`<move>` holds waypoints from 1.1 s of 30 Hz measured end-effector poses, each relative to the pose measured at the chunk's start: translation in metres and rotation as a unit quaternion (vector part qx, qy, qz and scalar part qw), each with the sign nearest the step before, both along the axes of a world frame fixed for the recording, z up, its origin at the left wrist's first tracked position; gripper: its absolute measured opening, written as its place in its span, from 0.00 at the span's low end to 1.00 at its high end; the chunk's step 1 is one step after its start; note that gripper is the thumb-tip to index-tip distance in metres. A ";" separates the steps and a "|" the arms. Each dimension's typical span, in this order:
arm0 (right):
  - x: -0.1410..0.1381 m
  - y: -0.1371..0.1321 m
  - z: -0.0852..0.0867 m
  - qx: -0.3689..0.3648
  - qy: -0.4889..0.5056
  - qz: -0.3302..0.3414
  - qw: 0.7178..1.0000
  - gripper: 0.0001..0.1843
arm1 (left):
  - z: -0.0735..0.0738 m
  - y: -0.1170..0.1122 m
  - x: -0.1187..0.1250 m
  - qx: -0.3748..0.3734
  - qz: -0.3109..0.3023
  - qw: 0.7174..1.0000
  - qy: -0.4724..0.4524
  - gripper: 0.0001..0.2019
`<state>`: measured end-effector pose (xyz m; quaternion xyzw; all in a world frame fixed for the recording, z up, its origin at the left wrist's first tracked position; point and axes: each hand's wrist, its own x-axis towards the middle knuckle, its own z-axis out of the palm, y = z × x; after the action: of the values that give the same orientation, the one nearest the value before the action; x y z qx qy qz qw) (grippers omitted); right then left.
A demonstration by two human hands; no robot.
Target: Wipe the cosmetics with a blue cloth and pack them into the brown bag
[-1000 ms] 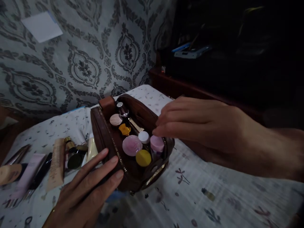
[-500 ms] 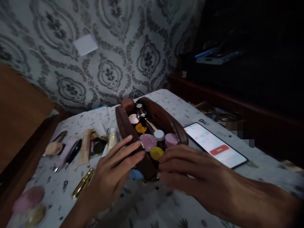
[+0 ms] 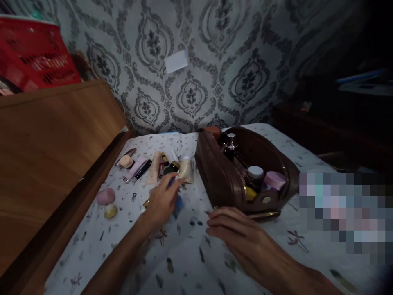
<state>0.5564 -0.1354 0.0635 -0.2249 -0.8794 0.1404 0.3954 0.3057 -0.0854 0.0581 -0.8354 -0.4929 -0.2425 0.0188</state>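
A brown zip bag (image 3: 219, 176) stands unzipped on the patterned sheet. Inside it are a dark bottle with a silver cap (image 3: 231, 141), a white-lidded jar (image 3: 255, 172), a purple-lidded jar (image 3: 274, 180) and something yellow (image 3: 250, 193). My left hand (image 3: 161, 200) is left of the bag, its fingers bent around a blurred blue item (image 3: 178, 205) whose kind I cannot make out. A gold tube (image 3: 146, 203) lies partly behind this hand. Beside the bag's front corner, my right hand (image 3: 236, 227) rests with its fingers extended and holds nothing visible.
Several cosmetics lie left of the bag, including a cream tube (image 3: 186, 170), a beige tube (image 3: 155, 168) and a black tube (image 3: 143, 170). A pink sponge (image 3: 106, 196) sits nearer the left edge. A wooden panel (image 3: 55, 151) borders the left side.
The view has swung left. My left hand has left the bag's rim for the blue item. My right hand has drawn back from the yellow-lidded jar to the bag's front corner.
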 end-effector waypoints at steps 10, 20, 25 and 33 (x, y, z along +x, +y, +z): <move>-0.066 0.016 -0.036 -0.189 -0.007 0.048 0.981 0.17 | -0.021 0.052 -0.078 -0.111 0.275 0.955 -0.019 0.21; -0.107 0.042 -0.080 -0.172 0.042 -0.095 0.980 0.17 | -0.046 0.056 -0.091 -0.141 0.275 0.949 -0.069 0.22; -0.129 0.083 -0.089 -0.159 0.002 -0.321 0.934 0.25 | -0.046 0.055 -0.093 -0.138 0.270 0.948 -0.100 0.17; -0.142 0.114 -0.095 -0.171 0.033 -0.362 0.916 0.23 | -0.049 0.055 -0.097 -0.134 0.245 0.952 -0.123 0.17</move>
<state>0.4144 -0.0214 -0.0310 -0.5872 -0.6871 0.1436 0.4032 0.2084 -0.0308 0.0095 -0.6477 -0.7088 -0.2629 -0.0949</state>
